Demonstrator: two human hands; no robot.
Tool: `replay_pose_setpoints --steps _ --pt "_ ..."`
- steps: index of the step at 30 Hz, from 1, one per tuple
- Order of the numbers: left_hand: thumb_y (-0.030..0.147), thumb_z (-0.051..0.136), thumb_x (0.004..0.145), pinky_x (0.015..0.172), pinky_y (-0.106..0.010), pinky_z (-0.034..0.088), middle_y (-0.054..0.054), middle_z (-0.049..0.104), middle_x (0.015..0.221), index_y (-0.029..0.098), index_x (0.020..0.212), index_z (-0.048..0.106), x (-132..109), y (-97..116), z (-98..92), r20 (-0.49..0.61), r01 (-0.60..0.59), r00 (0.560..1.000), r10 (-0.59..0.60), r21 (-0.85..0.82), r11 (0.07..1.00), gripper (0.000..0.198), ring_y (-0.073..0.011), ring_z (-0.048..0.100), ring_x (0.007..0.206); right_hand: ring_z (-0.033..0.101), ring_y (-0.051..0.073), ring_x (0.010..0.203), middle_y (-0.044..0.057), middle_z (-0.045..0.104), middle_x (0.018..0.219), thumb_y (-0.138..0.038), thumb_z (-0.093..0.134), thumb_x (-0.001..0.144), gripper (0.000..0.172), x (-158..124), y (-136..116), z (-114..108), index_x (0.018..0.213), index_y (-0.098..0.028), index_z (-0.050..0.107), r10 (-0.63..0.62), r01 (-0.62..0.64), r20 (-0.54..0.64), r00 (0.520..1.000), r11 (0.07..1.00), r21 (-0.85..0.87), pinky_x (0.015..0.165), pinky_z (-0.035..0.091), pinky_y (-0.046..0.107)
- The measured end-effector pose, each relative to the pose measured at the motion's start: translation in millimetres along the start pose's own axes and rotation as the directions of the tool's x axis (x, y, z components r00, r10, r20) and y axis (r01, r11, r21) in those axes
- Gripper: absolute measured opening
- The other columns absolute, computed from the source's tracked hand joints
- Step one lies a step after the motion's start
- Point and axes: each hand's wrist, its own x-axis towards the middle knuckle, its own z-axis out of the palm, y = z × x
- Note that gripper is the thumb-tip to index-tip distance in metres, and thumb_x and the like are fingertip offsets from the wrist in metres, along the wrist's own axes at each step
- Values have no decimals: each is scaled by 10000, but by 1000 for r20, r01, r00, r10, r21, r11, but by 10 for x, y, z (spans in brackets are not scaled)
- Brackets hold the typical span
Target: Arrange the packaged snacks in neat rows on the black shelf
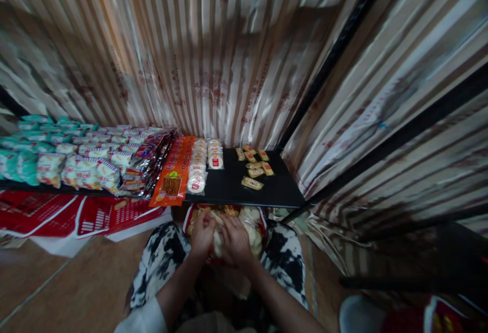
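My left hand (pixel 203 235) and my right hand (pixel 234 237) are close together over an open red-and-white box (pixel 263 217) between my knees. The fingers of both are closed on a pale, crumpled plastic bag (pixel 218 244), which looks blurred. Inside the box, right of my right hand, lie white wrapped snacks (pixel 249 215). Yellowish packets (pixel 230 209) show behind my fingers. Just beyond the box, small yellow wrapped snack bars (pixel 255 172) lie loosely on a black shelf (pixel 224 188). Two rows of round white wrapped crackers (pixel 196 183) stand left of them.
Along the shelf's left part are an orange snack packet (pixel 173 170), dark shiny packets (pixel 152 162), white packets (pixel 89 170) and teal packets (pixel 28 165). Red printed cardboard (pixel 114 216) lies below. Black metal posts (pixel 324 79) and striped sheeting (pixel 213 68) enclose the shelf.
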Motion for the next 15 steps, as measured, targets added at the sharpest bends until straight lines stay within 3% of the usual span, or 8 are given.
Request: replay_pose_setpoints --steps 3,6,12,15 --pt "293 578 758 715 -237 507 -64 651 979 186 1201 535 -13 84 -25 21 -43 999 44 -36 998 457 -138 637 797 595 224 1025 88 654 1110 -304 404 875 343 53 17 -14 1149 -208 586 184 -177 -28 983 971 160 908 460 384" --pt "262 607 730 747 -253 505 -82 653 1009 179 1159 567 23 113 -46 12 -69 998 69 0 998 439 -155 641 828 645 220 901 83 687 1008 -360 427 854 350 105 41 -28 1128 -193 565 334 -310 -1 943 877 367 802 515 359" --pt "182 620 680 769 -272 491 -80 681 992 173 1005 636 133 23 -36 30 -67 998 64 107 992 325 -185 639 868 658 216 831 79 689 939 -419 540 759 312 200 104 -80 977 -197 553 402 -318 28 915 678 662 757 529 354" --pt "166 621 665 744 -265 489 -57 696 897 182 979 641 180 -49 -17 47 -42 998 37 102 994 315 -179 645 827 658 208 729 56 688 840 -470 591 710 332 268 127 -100 902 -207 528 429 -371 122 895 562 739 694 533 350"
